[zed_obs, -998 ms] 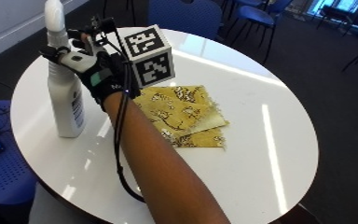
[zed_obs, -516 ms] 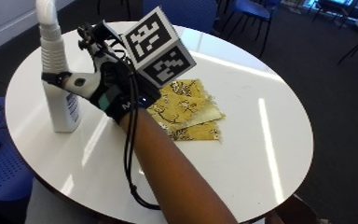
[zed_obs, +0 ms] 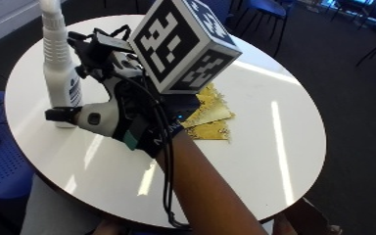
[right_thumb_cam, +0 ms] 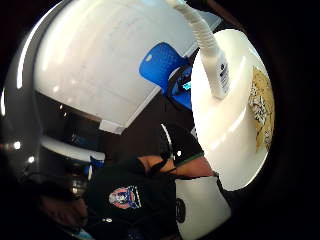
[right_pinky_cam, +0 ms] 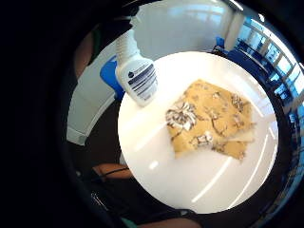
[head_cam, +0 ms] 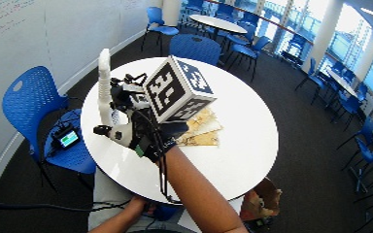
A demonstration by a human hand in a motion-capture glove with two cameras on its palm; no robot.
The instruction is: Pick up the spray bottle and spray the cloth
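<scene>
While the gloved right hand (zed_obs: 119,115) hangs above the round white table (zed_obs: 260,161), its fingers are hidden behind the rig it wears, so I cannot tell how far they are spread or whether they have hold of anything. Just beside the hand, on its thumb side, the white spray bottle (zed_obs: 59,83) stands upright on the tabletop, its ribbed neck rising past the knuckles; whether glove and bottle touch is not clear from where I stand. On the far side of the hand, partly covered by it, the yellow patterned cloth (zed_obs: 207,115) lies folded flat on the table. From the palm, the bottle's printed label (right_pinky_cam: 140,79) shows close by, and the cloth (right_pinky_cam: 213,121) is spread out near it, apart from the bottle. A blue chair (head_cam: 34,104) stands beside the table, beyond the bottle.
</scene>
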